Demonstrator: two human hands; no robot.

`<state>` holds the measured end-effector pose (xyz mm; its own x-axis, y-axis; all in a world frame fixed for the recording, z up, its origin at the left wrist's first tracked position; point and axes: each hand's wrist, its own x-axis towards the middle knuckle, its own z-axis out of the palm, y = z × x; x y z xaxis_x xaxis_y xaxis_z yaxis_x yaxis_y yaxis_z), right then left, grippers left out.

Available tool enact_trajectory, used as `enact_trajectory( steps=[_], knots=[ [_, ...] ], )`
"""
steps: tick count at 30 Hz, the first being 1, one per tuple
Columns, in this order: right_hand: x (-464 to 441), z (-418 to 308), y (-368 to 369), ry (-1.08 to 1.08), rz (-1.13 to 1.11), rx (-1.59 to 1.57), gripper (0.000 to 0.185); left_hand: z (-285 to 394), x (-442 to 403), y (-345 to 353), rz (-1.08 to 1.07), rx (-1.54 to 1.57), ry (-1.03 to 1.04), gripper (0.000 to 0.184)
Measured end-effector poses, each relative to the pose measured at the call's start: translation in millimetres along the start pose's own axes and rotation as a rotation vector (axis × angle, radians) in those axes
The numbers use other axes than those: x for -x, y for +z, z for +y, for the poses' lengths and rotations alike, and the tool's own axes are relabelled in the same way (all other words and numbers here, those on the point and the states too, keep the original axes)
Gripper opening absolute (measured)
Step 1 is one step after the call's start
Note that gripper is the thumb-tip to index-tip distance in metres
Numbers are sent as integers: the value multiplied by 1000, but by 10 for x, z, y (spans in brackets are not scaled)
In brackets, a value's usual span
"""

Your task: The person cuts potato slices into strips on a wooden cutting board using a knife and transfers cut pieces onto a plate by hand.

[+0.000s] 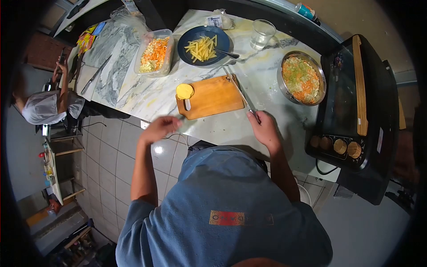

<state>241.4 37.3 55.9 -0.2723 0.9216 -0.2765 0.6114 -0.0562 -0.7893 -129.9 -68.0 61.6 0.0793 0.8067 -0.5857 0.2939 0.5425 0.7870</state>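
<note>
My right hand (pixel 265 129) is closed round the handle of a knife (pixel 242 95), whose blade slants across the right end of a wooden cutting board (pixel 213 98). Beside the board's left front corner is my left hand (pixel 161 129), its fingers curled together. A small blurred dark bit shows at their tips, too unclear to name. On the board's left end, near the handle slot, lies a round yellow slice or piece (pixel 184 91), which looks like peeled potato. Behind the board, a dark blue plate (pixel 182 44) holds yellow cut sticks (pixel 202 48) and a spoon or fork (pixel 227 54).
A plastic tub (pixel 168 66) of shredded vegetables stands back left, a steel bowl (pixel 323 84) of chopped vegetables right. Behind are a glass (pixel 263 34) and bag (pixel 221 20). A black oven (pixel 342 89) borders the right; another knife (pixel 95 74) lies left. Another person (pixel 51 104) is at far left.
</note>
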Motion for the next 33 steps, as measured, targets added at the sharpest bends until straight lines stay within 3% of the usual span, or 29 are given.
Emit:
enact_trajectory(
  steps=[2, 4, 5, 7, 10, 12, 14, 17, 24, 26, 33],
  knots=[
    [7, 52, 21, -1, 13, -36, 42, 221, -177, -106, 251, -178, 239, 35],
    [9, 56, -3, 12, 7, -35, 42, 255, -459, -260, 469, -493, 221, 46],
    [16, 58, -13, 28, 2, -35, 42, 202, -584, -269, 473, -491, 217, 46],
    [17, 58, -30, 15, 18, -41, 42, 101, -814, -232, 655, -697, 346, 65],
    [22, 83, -26, 19, 50, -55, 41, 139, -930, -172, 567, -875, 396, 81],
    [16, 104, -27, 32, 63, -62, 41, 163, -921, -162, 595, -910, 409, 78],
    [14, 118, -17, 31, 58, -90, 40, 152, -921, -186, 513, -643, 436, 72],
    [-4, 142, 18, 19, 59, -78, 40, 214, -857, -135, 512, -568, 416, 64],
    [23, 203, 11, 15, 60, -71, 41, 145, -843, -160, 546, -505, 405, 59],
    [29, 234, -7, 12, 57, -86, 42, 119, -860, -181, 511, -567, 498, 55],
    [30, 265, -68, 9, 70, -63, 41, 103, -843, -144, 498, -462, 449, 42]
  ],
)
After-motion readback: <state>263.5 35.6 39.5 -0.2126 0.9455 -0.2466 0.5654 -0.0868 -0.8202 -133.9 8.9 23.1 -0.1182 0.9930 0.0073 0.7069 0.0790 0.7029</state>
